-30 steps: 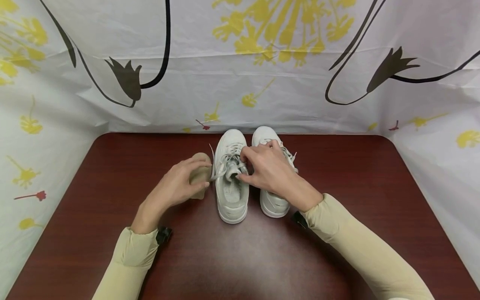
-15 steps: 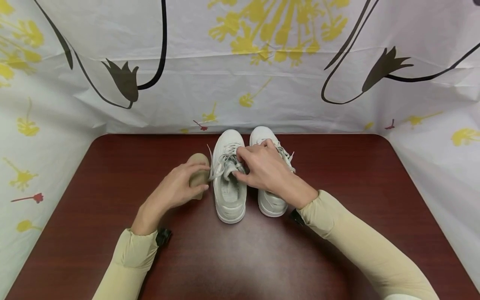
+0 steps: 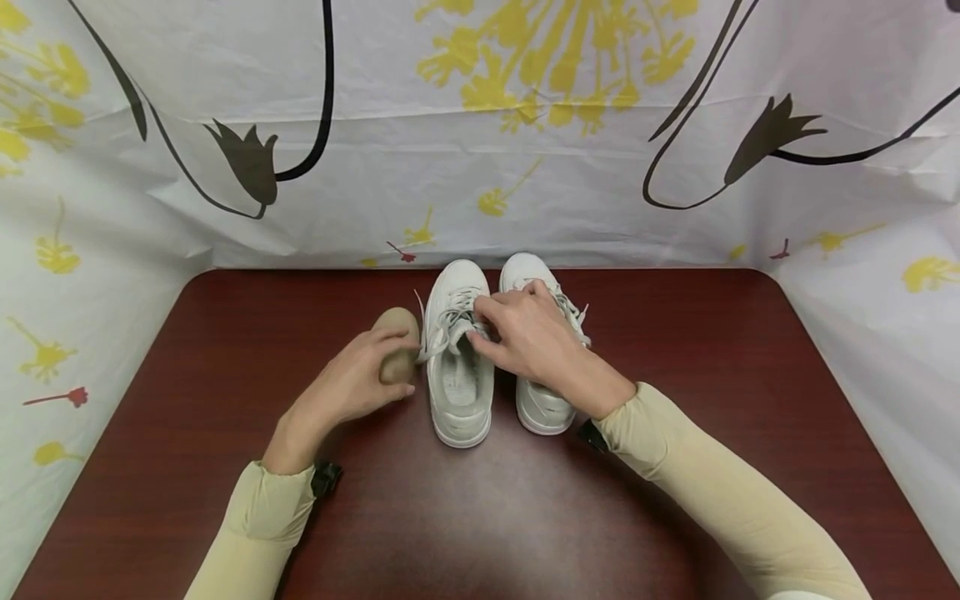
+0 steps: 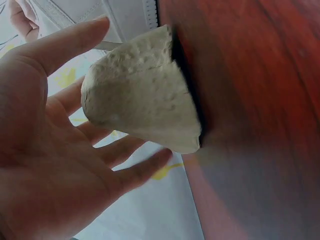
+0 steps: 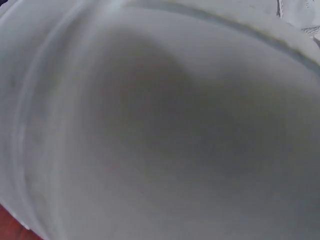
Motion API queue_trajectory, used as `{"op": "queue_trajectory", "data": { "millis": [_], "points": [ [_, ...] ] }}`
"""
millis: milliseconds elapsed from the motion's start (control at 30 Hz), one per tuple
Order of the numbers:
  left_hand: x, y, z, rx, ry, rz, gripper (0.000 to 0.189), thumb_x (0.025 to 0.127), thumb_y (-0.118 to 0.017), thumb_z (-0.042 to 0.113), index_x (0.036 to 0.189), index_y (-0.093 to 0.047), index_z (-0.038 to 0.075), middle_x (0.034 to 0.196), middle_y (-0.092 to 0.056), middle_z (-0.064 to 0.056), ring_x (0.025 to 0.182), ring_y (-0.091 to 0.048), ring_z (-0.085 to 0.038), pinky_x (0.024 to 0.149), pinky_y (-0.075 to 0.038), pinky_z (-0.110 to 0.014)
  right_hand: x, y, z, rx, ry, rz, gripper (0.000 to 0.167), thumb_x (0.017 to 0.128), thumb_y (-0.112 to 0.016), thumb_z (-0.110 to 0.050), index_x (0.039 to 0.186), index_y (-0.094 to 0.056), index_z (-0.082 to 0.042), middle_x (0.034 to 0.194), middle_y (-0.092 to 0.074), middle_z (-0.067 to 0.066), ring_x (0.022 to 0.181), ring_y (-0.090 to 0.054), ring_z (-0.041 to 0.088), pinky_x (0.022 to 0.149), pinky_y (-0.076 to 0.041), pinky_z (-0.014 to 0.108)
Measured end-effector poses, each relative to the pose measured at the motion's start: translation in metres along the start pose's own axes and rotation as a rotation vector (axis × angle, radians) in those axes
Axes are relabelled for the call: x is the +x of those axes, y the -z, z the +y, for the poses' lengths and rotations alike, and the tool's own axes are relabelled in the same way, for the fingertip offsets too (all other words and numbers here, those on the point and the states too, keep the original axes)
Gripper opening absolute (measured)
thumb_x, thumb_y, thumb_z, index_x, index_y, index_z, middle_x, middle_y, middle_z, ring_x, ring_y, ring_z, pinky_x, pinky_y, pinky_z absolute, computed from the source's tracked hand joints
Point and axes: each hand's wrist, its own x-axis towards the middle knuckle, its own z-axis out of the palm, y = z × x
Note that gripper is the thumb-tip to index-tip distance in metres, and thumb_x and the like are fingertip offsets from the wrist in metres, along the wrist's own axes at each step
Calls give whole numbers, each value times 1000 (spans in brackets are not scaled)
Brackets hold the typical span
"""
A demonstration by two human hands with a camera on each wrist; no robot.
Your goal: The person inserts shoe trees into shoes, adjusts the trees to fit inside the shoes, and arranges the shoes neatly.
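Note:
A tan molded-pulp shoe insert (image 3: 397,368) stands left of two white sneakers. My left hand (image 3: 358,372) is around it, the thumb apart from the near side and the fingers along the far side. In the left wrist view, the insert (image 4: 142,95) rests on the table between the thumb and the extended fingers (image 4: 142,170). My right hand (image 3: 532,329) reaches over the right sneaker (image 3: 546,408), its thumb and bent index finger at the tongue of the left sneaker (image 3: 460,429), pinching it. The right wrist view is filled by the right sneaker's (image 5: 175,125) blurred white side.
Loose white laces (image 3: 423,333) hang off the left sneaker's side, beside the insert. Both sneakers stand on a dark red wooden table (image 3: 480,517), toes near the patterned white cloth (image 3: 405,183) that encloses the back and sides.
My left thumb has moved away from the insert, toward the near side, and the hand has opened wider around it. The right hand stays at the sneaker's tongue, nearly still.

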Motion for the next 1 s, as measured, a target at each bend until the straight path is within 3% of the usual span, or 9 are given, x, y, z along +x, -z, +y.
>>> {"op": "queue_trajectory", "data": {
  "millis": [200,400,733,1000],
  "points": [
    [-3,0,-4,0,16,-9,59,74,-86,20,128,-66,9,148,-48,-16,138,-39,-39,110,-34,-54,0,-1,1,18,-14,9,19,89,-66,-30,80,-58,-16,67,-53,-7,68,-56,12,75,-35,41],
    [-5,0,-7,0,-16,-5,58,74,-86,16,128,-67,9,148,-48,-16,139,-40,-37,111,-33,-52,0,0,1,28,-32,-5,18,89,-67,-32,82,-59,-17,66,-53,-7,70,-57,12,77,-37,42],
    [-11,1,-12,-1,9,-29,63,74,-87,20,134,-65,21,153,-44,-9,140,-39,-36,106,-38,-56,1,0,1,61,-60,-37,21,88,-69,-34,81,-57,-18,64,-51,-9,66,-54,9,76,-36,40],
    [-12,2,-19,-40,-25,-11,64,76,-87,20,135,-64,17,150,-47,-11,140,-38,-39,111,-32,-56,1,-1,1,79,-72,-48,23,89,-70,-34,80,-56,-18,64,-52,-10,66,-52,8,77,-35,39]
  ]
}}
